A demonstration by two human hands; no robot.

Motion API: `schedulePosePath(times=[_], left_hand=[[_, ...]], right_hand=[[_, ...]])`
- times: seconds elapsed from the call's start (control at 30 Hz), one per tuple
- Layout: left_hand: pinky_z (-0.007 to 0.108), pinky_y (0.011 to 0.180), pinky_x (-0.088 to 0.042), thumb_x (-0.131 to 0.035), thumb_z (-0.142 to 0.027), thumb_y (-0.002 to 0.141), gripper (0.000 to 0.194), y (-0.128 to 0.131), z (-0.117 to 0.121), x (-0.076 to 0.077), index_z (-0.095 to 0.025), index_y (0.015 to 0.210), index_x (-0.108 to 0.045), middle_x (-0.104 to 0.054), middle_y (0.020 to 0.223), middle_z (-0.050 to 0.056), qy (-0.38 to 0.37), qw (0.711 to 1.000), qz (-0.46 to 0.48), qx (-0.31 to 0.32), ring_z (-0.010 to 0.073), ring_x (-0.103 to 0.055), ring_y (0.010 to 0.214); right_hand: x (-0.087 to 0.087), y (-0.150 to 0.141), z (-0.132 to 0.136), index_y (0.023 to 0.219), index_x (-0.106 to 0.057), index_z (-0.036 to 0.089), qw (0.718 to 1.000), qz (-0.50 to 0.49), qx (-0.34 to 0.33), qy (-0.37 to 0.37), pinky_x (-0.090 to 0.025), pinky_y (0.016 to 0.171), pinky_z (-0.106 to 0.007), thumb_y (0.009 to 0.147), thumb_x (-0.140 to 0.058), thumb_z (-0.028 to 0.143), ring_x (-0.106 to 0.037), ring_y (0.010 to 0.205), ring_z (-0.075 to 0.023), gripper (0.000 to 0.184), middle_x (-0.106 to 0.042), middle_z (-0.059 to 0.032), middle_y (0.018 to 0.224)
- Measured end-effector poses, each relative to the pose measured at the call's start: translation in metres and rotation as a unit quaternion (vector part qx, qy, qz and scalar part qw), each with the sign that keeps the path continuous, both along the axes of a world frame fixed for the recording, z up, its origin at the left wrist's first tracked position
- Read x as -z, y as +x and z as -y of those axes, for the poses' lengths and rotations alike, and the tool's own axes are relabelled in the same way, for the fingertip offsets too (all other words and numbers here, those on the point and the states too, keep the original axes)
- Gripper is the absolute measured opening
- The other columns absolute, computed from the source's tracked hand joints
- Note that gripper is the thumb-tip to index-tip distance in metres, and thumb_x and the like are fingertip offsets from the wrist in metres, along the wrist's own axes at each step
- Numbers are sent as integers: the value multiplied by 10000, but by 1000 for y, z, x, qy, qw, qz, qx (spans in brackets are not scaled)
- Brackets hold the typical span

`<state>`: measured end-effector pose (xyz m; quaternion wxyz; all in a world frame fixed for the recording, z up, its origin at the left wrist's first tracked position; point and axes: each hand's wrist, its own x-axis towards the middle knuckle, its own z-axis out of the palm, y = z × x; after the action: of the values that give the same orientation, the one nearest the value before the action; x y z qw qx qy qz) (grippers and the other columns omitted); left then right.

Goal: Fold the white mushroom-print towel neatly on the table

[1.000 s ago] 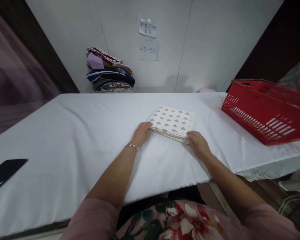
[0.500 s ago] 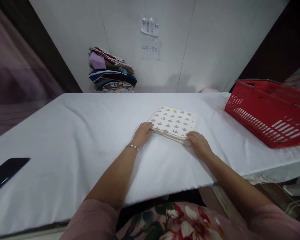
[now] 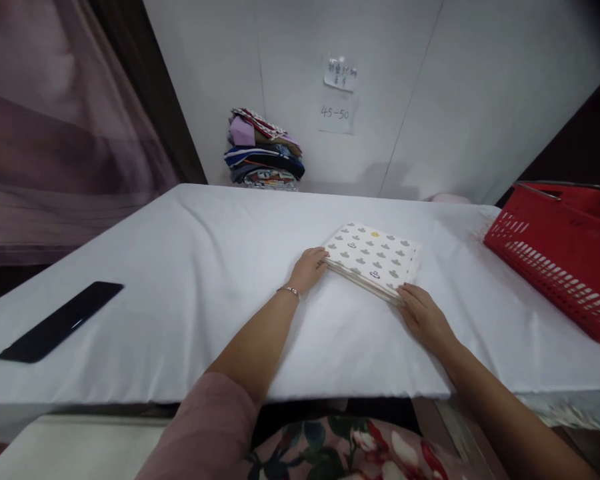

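as i watch remotely, left hand and right hand holding near corners of folded cloth, on white-draped worktop

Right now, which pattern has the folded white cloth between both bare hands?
The folded white cloth bears mostly small grey shapes, one yellow; best in the head view.
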<state>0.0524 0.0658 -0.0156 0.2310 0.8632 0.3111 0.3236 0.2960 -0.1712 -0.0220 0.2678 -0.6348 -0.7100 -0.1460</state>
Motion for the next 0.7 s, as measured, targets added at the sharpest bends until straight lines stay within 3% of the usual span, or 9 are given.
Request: schedulePosePath(times=[0.23,0.37,0.57,0.7], left_hand=[[320,954,-452,-521,-184,846,289,-3,-1,-2,-219,1118,-614,-631,1169,27,-36,998,-18,-48,180,-577,1052],[314,918,-463,-512,-173,844,278,-4,-1,-3,-216,1096,-624,-650,1125,25,-43,998,-20,-52,182,-597,1002],[319,949,-450,-497,-163,854,277,-4,0,-5,-222,1092,-624,-643,1161,19,-52,997,-12,-55,185,-586,1057],[315,953,-451,-476,-151,865,273,-4,-2,-3,-223,1076,-632,-649,1148,16,-52,997,-1,-51,178,-588,1056]], right_hand=[[1,-3,3,1286,-515,247,1000,6,4,5,-477,973,-497,909,-454,278,-514,1190,-291,383,-587,-114,1227],[-9,-9,-1,1271,-525,251,1000,21,12,10,-468,950,-520,901,-468,267,-529,1170,-303,375,-594,-112,1232],[-43,-19,-43,1264,-525,241,998,21,-40,34,-413,993,-519,914,-458,286,-480,1243,-291,359,-582,-118,1275],[-42,-19,-75,1307,-500,215,998,26,11,-54,-346,1038,-558,927,-417,418,-345,1349,-314,438,-470,-128,1407]])
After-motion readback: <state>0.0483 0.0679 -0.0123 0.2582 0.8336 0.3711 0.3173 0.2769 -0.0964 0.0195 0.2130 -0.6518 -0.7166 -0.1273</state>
